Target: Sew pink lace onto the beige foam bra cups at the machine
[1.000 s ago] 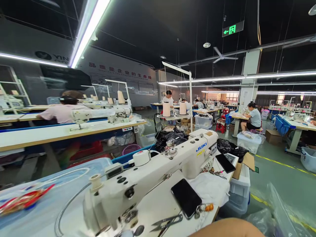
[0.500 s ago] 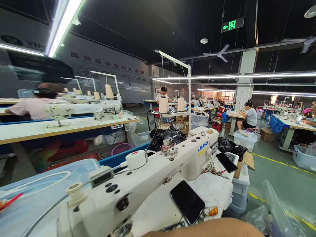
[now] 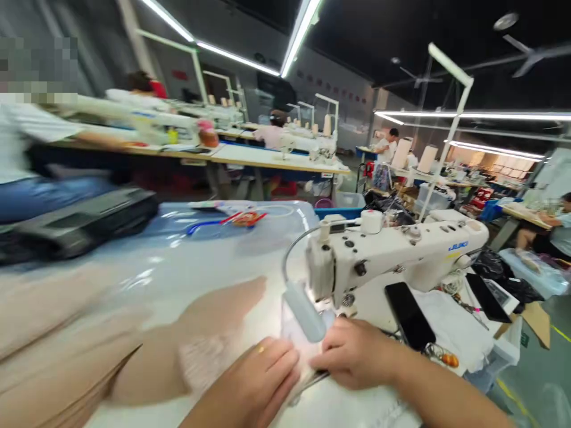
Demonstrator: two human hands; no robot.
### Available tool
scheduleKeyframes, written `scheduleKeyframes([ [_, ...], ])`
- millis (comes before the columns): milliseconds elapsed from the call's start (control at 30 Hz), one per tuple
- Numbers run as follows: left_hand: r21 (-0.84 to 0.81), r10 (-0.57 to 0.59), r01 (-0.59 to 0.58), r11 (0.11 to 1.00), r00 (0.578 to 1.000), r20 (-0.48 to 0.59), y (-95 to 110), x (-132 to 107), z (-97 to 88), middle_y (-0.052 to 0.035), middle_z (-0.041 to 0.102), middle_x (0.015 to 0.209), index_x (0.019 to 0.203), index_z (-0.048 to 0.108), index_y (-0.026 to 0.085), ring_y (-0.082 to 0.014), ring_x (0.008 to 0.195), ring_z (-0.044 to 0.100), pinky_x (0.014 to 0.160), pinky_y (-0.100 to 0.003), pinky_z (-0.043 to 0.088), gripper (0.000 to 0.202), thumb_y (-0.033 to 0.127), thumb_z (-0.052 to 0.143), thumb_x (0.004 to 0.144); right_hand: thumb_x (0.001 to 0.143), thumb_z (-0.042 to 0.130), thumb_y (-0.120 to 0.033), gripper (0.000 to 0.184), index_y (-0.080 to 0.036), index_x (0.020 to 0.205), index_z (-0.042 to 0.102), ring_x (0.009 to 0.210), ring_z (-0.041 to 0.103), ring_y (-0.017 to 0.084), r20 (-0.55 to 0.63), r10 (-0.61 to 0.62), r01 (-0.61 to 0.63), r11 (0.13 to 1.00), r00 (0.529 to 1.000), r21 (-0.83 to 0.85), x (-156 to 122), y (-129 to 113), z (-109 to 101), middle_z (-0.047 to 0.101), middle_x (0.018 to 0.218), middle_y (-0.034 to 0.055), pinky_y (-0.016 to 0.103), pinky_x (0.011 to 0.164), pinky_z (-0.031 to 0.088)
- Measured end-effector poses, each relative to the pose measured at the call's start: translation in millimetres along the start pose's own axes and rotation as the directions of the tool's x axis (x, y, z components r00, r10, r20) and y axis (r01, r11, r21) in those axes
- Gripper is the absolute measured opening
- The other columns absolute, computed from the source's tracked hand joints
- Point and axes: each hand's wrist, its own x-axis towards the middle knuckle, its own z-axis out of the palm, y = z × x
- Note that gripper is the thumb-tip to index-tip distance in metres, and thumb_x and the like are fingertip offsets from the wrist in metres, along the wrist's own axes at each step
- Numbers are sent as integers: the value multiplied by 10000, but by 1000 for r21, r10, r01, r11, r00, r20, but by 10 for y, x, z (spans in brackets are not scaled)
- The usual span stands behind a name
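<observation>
White, glossy worktable (image 3: 241, 261) across the foreground, bright with reflected light toward some bluish translucent plastic (image 3: 294, 221) at the far side, with a red-and-blue bundle (image 3: 245, 220) on top (too smeared by blur to name). Over the left part, blurred beige fabric pieces (image 3: 151, 368), with a paler, lacy-looking patch (image 3: 205, 359) nearer the hands. At the needle end of the JUKI sewing machine (image 3: 414, 249), below and around the grey gooseneck lamp head (image 3: 307, 315), a small pale piece of fabric (image 3: 289, 327). At its near edge, left hand (image 3: 256, 377), with fingers pressed together and bent downward; cannot tell about a pinch. Close to the needle area, right hand (image 3: 357, 353), with fingers curled inward; again, cannot tell about a hold. Farther right, black smartphone (image 3: 409, 315), keyring with an orange charm (image 3: 446, 358) just beside it, crumpled white cloth (image 3: 459, 327). Behind the machine, thread cones (image 3: 401, 153) on a tall white stand. Beyond, in a dark-ceilinged room, rows of sewing tables under fluorescent tubes (image 3: 303, 30), a ceiling fan (image 3: 529, 56) and, at far left, a person in a striped top (image 3: 18, 137).
</observation>
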Motion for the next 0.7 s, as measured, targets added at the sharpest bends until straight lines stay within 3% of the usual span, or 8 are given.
scheduleKeyframes([
  [67, 38, -12, 10, 999, 999, 53, 105, 44, -40, -55, 687, 866, 938, 715, 236, -217, 799, 623, 741, -333, 514, 284, 233, 449, 1036, 884, 607, -127, 181, -232, 994, 706, 836, 517, 193, -12, -11, 11, 998, 1000, 58, -34, 5, -57, 653, 863, 22, 285, 683, 398],
  [267, 128, 38, -44, 991, 998, 45, 193, 129, -63, -52, 604, 840, 1011, 678, 196, -231, 754, 527, 675, -346, 447, 272, 155, 410, 1027, 862, 589, -78, 276, -228, 1058, 713, 848, 502, 191, 17, -17, 14, 987, 1000, 157, -112, 15, -159, 628, 884, 26, 283, 691, 398],
  [500, 130, 54, -61, 990, 997, 53, 267, 170, -177, -60, 603, 843, 1009, 663, 196, -216, 728, 531, 625, -313, 435, 202, 155, 466, 995, 837, 627, -54, 309, -232, 1073, 717, 835, 487, 181, 41, -21, 13, 983, 999, 181, -118, 11, -173, 610, 876, 10, 275, 702, 404],
  [700, 149, 55, -66, 987, 995, 79, 243, 155, -122, -60, 593, 832, 1043, 683, 198, -224, 725, 526, 617, -320, 428, 228, 141, 468, 989, 840, 571, -53, 325, -220, 1071, 727, 820, 483, 183, 3, -27, 26, 977, 1000, 212, -113, -1, -181, 606, 860, 17, 275, 694, 396],
])
